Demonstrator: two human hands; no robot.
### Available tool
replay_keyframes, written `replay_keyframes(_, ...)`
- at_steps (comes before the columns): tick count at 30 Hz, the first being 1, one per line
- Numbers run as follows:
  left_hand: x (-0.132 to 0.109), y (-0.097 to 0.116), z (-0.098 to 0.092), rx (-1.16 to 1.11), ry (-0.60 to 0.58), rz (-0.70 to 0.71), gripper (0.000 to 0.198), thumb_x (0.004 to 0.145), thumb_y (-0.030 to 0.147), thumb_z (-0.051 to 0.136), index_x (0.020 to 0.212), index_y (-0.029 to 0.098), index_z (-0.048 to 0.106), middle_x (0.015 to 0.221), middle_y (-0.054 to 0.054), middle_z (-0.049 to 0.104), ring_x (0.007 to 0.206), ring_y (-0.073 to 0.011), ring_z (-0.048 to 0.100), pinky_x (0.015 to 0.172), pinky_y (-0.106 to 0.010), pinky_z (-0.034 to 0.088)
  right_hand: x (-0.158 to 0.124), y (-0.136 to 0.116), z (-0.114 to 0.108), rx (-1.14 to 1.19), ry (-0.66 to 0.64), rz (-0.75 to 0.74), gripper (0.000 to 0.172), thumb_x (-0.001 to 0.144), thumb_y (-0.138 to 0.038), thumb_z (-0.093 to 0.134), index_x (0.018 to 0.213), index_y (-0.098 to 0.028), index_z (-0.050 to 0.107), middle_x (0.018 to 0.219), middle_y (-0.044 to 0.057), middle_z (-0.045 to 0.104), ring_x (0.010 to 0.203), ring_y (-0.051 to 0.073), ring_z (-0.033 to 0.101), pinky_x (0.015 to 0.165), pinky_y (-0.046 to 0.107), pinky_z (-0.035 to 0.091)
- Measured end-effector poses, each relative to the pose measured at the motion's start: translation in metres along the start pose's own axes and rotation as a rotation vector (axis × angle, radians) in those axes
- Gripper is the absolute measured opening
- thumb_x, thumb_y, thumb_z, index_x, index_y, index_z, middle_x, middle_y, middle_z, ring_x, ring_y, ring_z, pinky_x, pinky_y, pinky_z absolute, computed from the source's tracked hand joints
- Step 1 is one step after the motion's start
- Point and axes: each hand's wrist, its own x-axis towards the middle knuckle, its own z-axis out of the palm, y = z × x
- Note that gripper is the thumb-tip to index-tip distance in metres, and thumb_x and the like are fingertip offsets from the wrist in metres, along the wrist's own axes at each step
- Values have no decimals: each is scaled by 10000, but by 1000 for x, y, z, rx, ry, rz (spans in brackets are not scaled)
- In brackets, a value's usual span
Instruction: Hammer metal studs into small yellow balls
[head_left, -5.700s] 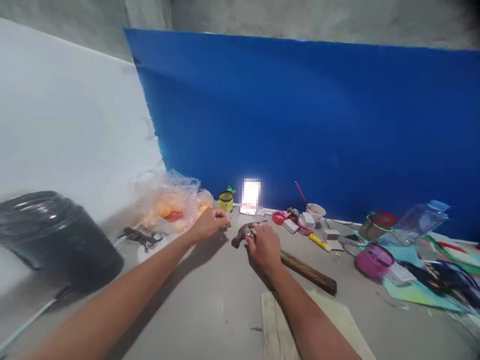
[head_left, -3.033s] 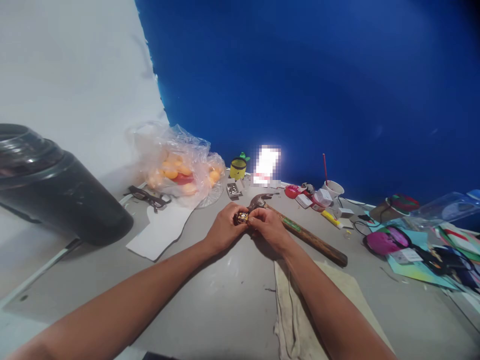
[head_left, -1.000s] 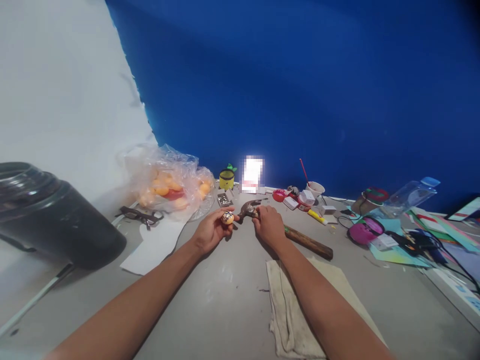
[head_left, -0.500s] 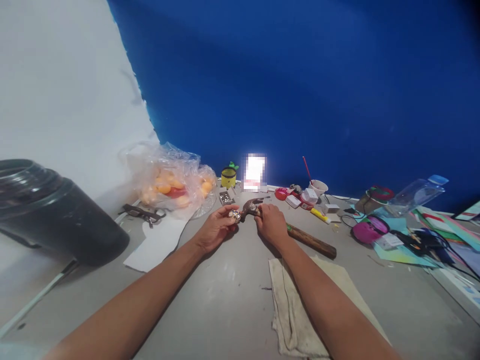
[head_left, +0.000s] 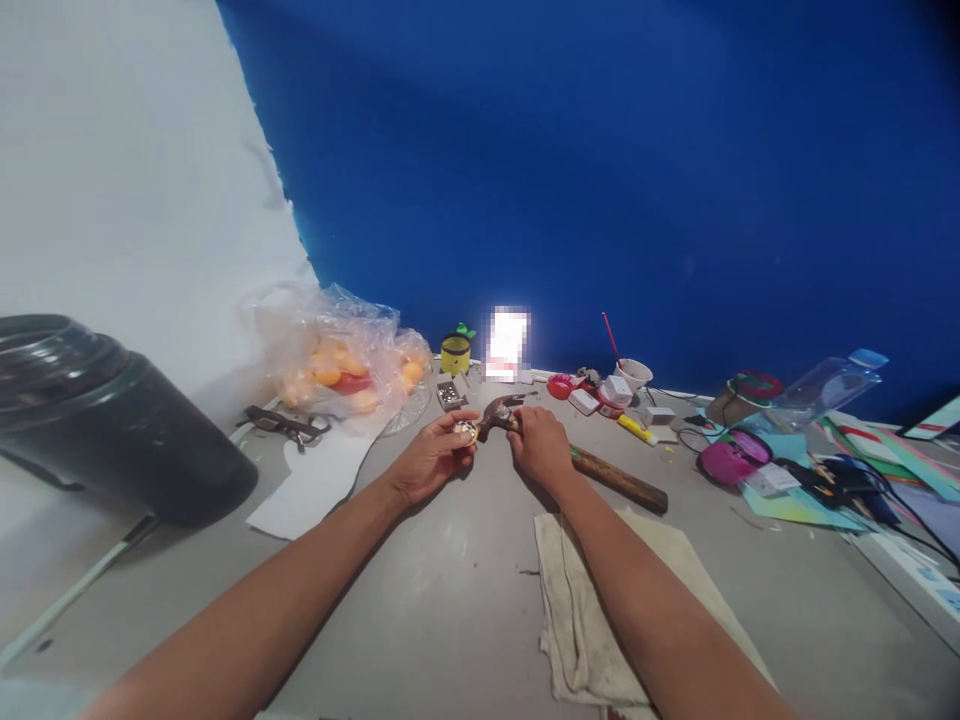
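Observation:
My left hand [head_left: 431, 460] pinches a small round piece [head_left: 466, 432] between thumb and fingers. Its face is covered in shiny silver studs, and an orange-yellow rim shows; its exact kind is unclear. Close to its right lies a claw hammer [head_left: 619, 480] with a worn wooden handle and a rusty head. My right hand [head_left: 541, 445] is closed over the handle just behind the head, its fingertips partly hidden. Behind my left hand stands a small open box [head_left: 452, 392] holding shiny silver bits, seemingly tacks.
A folded cloth [head_left: 592, 620] lies under my right forearm. A large dark bottle [head_left: 127, 430] leans in at left. Beyond are a plastic bag of orange things [head_left: 337, 365], glasses [head_left: 289, 425], a paper cup [head_left: 636, 375], a yellow tube [head_left: 637, 430] and a clear bottle [head_left: 829, 390].
The studded piece has turned in my left fingers, so its orange-yellow rim now shows. My right hand and the hammer stay in place; the whole view has shifted slightly.

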Motion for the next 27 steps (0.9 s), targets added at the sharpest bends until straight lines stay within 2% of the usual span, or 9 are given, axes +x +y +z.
replay_keyframes(6, 0, -1, -3, -92, -52, -30, 246, 876, 183, 717, 1108, 102, 713, 1029, -169, 732, 670, -135, 615, 566, -239, 480, 1, 2, 2, -5, 5, -4, 283, 987, -290, 624, 1254, -196, 600, 1225, 134, 672, 1153, 287, 589, 922, 373, 416)
replay_keyframes(13, 2, -2, -6, -94, -47, -43, 281, 858, 135, 695, 1137, 110, 713, 866, -94, 682, 649, -147, 626, 560, -244, 494, 1, 3, 5, -7, 8, -6, 262, 993, -301, 614, 1232, -195, 601, 1213, 133, 669, 1145, 290, 585, 917, 377, 414)
replay_keyframes(18, 1, 0, -3, -106, -34, -49, 292, 872, 132, 686, 1163, 111, 701, 1116, -183, 730, 706, -166, 676, 583, -265, 532, -1, 0, 1, -11, 7, -2, 254, 993, -292, 611, 1226, -190, 605, 1211, 138, 675, 1145, 292, 590, 918, 376, 419)
replay_keyframes(20, 0, 1, -3, -120, -25, -44, 289, 864, 128, 682, 1151, 106, 708, 1079, -178, 734, 710, -171, 680, 595, -272, 542, -1, -1, 0, -14, 4, 1, 253, 992, -293, 615, 1223, -190, 607, 1214, 139, 677, 1148, 294, 590, 921, 377, 420)
replay_keyframes(24, 1, -1, -4, -85, -3, -18, 309, 839, 157, 743, 1145, 125, 726, 844, -94, 696, 670, -162, 653, 569, -253, 505, -1, -2, -1, -15, 1, 5, 274, 992, -294, 617, 1244, -187, 607, 1216, 137, 676, 1159, 297, 593, 929, 381, 423)
replay_keyframes(27, 2, -3, -4, -32, 11, 20, 411, 772, 139, 825, 1174, 143, 738, 873, -77, 702, 683, -144, 645, 580, -242, 480, 0, -1, -1, -12, -6, 5, 283, 993, -295, 617, 1254, -187, 607, 1220, 137, 677, 1160, 297, 594, 926, 383, 426)
